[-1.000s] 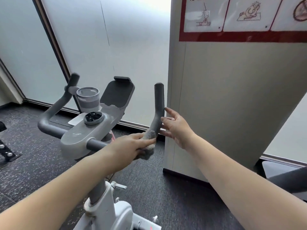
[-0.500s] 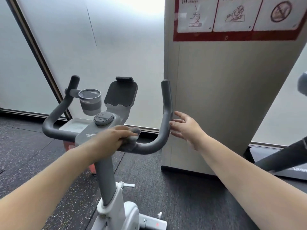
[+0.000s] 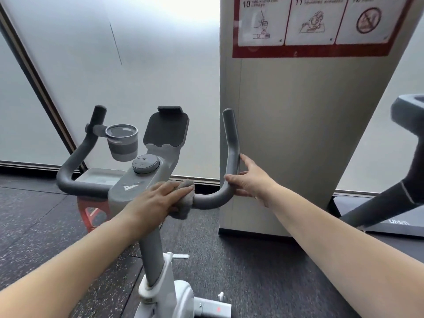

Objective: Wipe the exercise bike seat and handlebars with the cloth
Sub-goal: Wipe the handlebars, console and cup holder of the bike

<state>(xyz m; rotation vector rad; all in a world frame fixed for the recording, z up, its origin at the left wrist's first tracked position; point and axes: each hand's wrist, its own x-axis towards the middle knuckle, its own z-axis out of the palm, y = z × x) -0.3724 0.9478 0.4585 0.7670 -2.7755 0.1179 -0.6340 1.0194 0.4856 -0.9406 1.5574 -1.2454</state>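
The exercise bike's dark grey handlebars (image 3: 211,199) curve up on both sides of a light grey console (image 3: 130,187). My left hand (image 3: 156,200) presses a grey cloth (image 3: 185,198) around the bar just right of the console. My right hand (image 3: 250,182) holds the bend of the right handlebar, thumb in front and fingers behind it. The left handlebar arm (image 3: 80,157) is bare. The seat is out of view.
A cup holder (image 3: 122,143) and a tablet holder (image 3: 166,130) stand on the console. A beige pillar (image 3: 298,134) with a red-framed sign (image 3: 309,26) stands right behind the right handlebar. Another machine (image 3: 408,175) stands at the right. Frosted glass walls lie ahead.
My left hand has slid the cloth along the bar from the right bend inward to beside the console. My right hand, earlier open beside the bar, has closed around the bend.
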